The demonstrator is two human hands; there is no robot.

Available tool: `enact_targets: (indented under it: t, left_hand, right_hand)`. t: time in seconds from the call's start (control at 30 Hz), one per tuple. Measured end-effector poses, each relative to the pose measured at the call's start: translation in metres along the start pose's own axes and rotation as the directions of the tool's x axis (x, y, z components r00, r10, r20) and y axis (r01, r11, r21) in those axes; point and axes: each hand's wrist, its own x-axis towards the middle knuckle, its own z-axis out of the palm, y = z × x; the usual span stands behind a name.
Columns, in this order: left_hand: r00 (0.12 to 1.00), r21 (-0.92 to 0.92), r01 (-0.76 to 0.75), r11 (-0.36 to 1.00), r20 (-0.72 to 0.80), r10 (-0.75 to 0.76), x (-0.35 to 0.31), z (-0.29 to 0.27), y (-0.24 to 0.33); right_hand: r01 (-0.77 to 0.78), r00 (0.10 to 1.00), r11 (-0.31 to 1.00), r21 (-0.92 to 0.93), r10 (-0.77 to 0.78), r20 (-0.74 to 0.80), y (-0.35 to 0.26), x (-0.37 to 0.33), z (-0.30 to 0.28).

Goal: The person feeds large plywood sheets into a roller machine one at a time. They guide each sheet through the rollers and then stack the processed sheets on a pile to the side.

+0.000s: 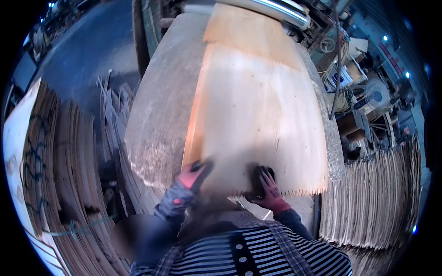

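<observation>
A pale wood veneer sheet (264, 110) with a jagged near edge lies in front of me on a worn grey table (161, 96). Beyond it, a more orange veneer sheet (248, 34) reaches to the far end, and orange-tinted veneer also shows along the left side. My left hand (194, 175), in a pink and black glove, is at the near left corner of the pale sheet; motion smears its fingers. Resting on the near edge, right of the middle, my right hand (264, 188) wears the same kind of glove, its fingers stretched forward over the veneer.
A shiny metal roller (281, 11) spans the table's far end. Stacked veneer (69, 170) stands at my left beside loose strips (122, 119). Another veneer stack (373, 198) is at my right, with a fan (375, 95) and machine parts behind it.
</observation>
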Motion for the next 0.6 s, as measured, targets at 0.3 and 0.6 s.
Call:
enact_targets:
  t: [0.3, 0.6]
  left_hand:
    - [0.985, -0.353, 0.100, 0.930, 0.165, -0.043, -0.128, 0.013, 0.032]
    - [0.983, -0.350, -0.146, 0.925, 0.051, 0.174, -0.036, -0.063, -0.055]
  right_hand:
    - [-0.135, 0.932, 0.983, -0.124, 0.083, -0.353, -0.052, -0.114, -0.040]
    - [0.006, 0.991, 0.974, -0.227, -0.036, -0.130, -0.057, -0.005, -0.029]
